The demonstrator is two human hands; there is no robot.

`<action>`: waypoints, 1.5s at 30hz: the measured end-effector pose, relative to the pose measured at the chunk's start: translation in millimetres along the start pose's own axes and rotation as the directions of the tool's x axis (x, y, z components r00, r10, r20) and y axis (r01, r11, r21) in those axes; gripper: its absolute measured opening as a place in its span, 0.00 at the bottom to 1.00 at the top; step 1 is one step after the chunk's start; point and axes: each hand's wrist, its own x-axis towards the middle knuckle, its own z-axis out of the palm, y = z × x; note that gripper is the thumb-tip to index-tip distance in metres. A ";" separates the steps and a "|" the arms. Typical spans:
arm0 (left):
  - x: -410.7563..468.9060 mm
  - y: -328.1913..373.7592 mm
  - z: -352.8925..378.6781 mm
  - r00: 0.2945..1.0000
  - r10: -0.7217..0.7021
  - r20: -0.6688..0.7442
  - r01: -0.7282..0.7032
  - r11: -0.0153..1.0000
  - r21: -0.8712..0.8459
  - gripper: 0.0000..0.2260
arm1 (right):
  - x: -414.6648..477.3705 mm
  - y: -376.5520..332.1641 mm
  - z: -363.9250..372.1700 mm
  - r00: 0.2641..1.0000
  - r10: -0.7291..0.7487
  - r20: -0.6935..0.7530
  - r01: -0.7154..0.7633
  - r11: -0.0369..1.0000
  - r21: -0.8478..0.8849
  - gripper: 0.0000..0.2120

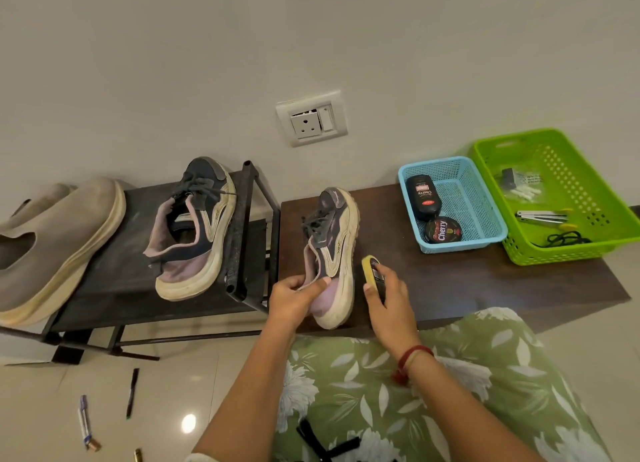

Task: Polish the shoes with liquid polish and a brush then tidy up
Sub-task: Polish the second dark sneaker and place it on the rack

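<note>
the left hand [298, 293] clamps its fingers on the heel of the grey-and-lilac sneaker [337, 250] on the dark wooden worktop [485, 281], the right hand [388, 292] curls its fingers round a yellow-backed brush [369, 271] just beside it, and farther back the black liquid polish bottle [423, 197] lies in a light blue mesh basket [465, 245]

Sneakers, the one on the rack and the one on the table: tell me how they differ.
The rack sneaker sits on the black rack, untouched; the table sneaker sits on the brown table, its heel gripped by the left hand. The right hand holds a brush beside the table sneaker, away from the rack sneaker. Both are grey and lilac with cream soles.
</note>
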 end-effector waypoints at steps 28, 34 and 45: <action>6.8 -8.5 -1.7 0.954 0.210 0.214 -0.214 0.977 -0.003 0.11 | 7.2 -15.2 -12.7 0.949 -0.307 0.071 0.314 0.901 -0.300 0.20; 4.9 -7.5 0.4 0.957 0.208 0.202 -0.214 0.977 0.009 0.10 | 18.6 -10.6 -15.9 0.986 -0.166 -0.031 0.147 0.933 -0.328 0.20; 2.6 -16.5 -0.9 0.880 0.282 0.381 -0.344 0.933 0.105 0.12 | 10.8 -0.4 -4.3 0.971 -0.187 0.148 0.205 0.971 -0.124 0.23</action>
